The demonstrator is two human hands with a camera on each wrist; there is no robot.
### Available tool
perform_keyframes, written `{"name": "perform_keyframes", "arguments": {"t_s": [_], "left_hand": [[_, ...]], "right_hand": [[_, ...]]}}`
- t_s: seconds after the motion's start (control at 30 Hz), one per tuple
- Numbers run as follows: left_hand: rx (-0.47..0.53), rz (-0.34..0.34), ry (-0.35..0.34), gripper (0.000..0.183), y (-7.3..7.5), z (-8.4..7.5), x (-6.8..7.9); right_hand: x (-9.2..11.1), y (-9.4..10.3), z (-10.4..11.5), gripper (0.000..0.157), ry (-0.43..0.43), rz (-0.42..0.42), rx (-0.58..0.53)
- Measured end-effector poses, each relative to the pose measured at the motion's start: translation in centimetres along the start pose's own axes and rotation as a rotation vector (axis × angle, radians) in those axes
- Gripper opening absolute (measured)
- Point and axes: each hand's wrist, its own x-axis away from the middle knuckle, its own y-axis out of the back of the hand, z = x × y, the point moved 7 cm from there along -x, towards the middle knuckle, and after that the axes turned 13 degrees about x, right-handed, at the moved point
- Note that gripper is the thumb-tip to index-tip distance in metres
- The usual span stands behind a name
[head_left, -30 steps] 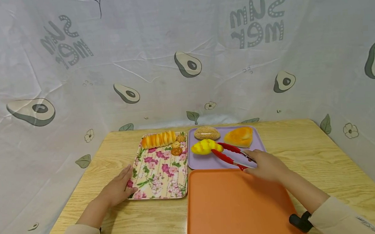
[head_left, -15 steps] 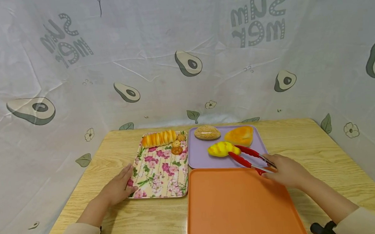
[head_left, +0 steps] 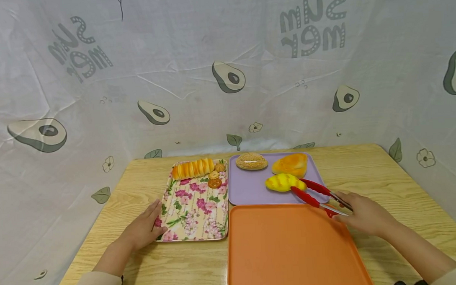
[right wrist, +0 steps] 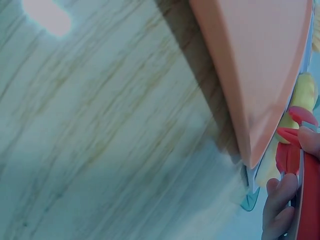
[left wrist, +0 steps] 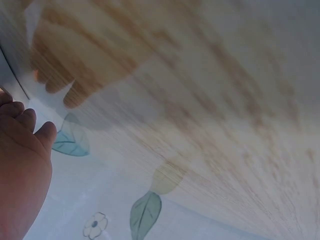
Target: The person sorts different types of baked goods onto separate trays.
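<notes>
My right hand (head_left: 366, 213) grips a pair of red-tipped tongs (head_left: 320, 194) over the right side of the lilac tray (head_left: 248, 194). Between the tongs' tips is a yellow bread roll (head_left: 284, 183); whether it touches the tray cannot be told. A seeded roll (head_left: 251, 161) and a golden folded bread (head_left: 290, 164) lie behind it. My left hand (head_left: 140, 229) rests at the left edge of the flowered tray (head_left: 200, 206), fingers extended along its rim. In the right wrist view the tongs (right wrist: 295, 145) and the yellow roll (right wrist: 303, 92) show at the right edge.
A long sliced-looking bread (head_left: 193, 169) and several small cookies (head_left: 214, 183) lie at the back of the flowered tray. An orange tray (head_left: 296, 249) lies in front of the lilac one. A printed curtain (head_left: 195, 76) hangs behind the wooden table (head_left: 187, 265).
The right hand has moved right with the tongs, carrying the yellow roll from the lilac tray's left part to its right part. The left hand has stayed put.
</notes>
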Motion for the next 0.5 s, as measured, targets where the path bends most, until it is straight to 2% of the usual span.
{"name": "perform_keyframes", "arguments": {"t_s": [0.27,0.5], "left_hand": [[0.005,0.000,0.006,0.077,0.1,0.0,0.0],[0.005,0.005,0.003,0.076,0.0,0.0,0.0]], "right_hand": [[0.0,-0.6,-0.6,0.081,-0.030,0.005,-0.014],[-0.2,-0.1,-1.1,0.087,-0.044,0.020,-0.068]]}}
